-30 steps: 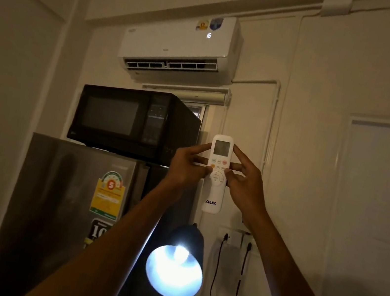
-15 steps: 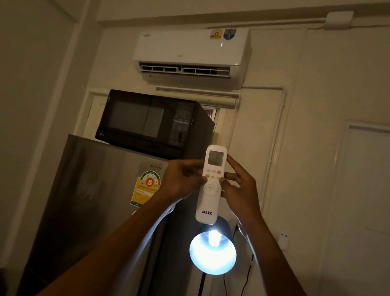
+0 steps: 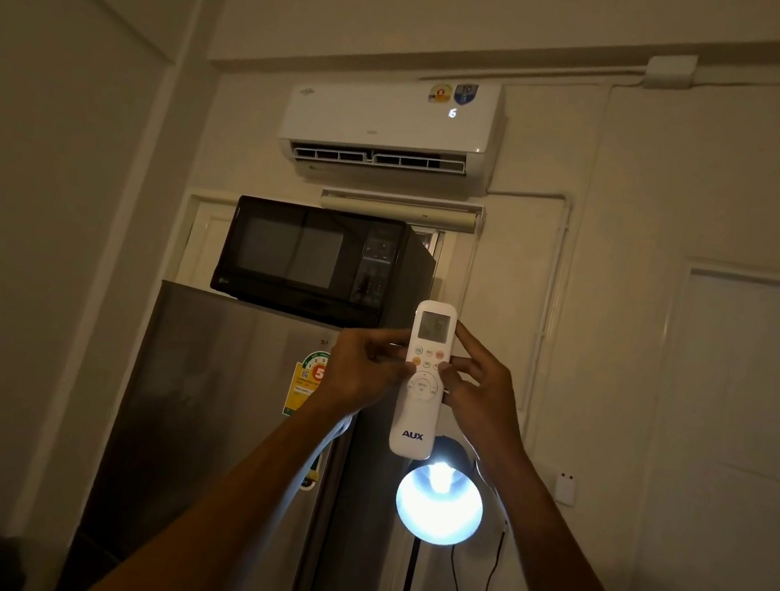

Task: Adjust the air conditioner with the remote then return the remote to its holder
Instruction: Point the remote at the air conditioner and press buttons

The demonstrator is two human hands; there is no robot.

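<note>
A white AUX remote (image 3: 417, 414) is held upright at arm's length, screen end up, pointing toward the white wall air conditioner (image 3: 386, 125) high on the wall. The unit's louvre is open and a lit digit shows on its front. My left hand (image 3: 356, 372) grips the remote's left side with the thumb over the upper buttons. My right hand (image 3: 478, 389) holds the right side, fingers behind the screen end and thumb near the buttons. No remote holder can be made out for certain.
A black microwave (image 3: 315, 264) sits on a steel fridge (image 3: 205, 445) below the air conditioner. A lit lamp (image 3: 438, 504) on a stand glares just under the remote, with cables hanging by the wall. A small white wall fitting (image 3: 565, 487) is to the right.
The view has shifted, so the air conditioner and fridge sit further right and lower in frame. The unit's lit digit, dark half a second ago, shows again. Both hands kept hold of the remote.
</note>
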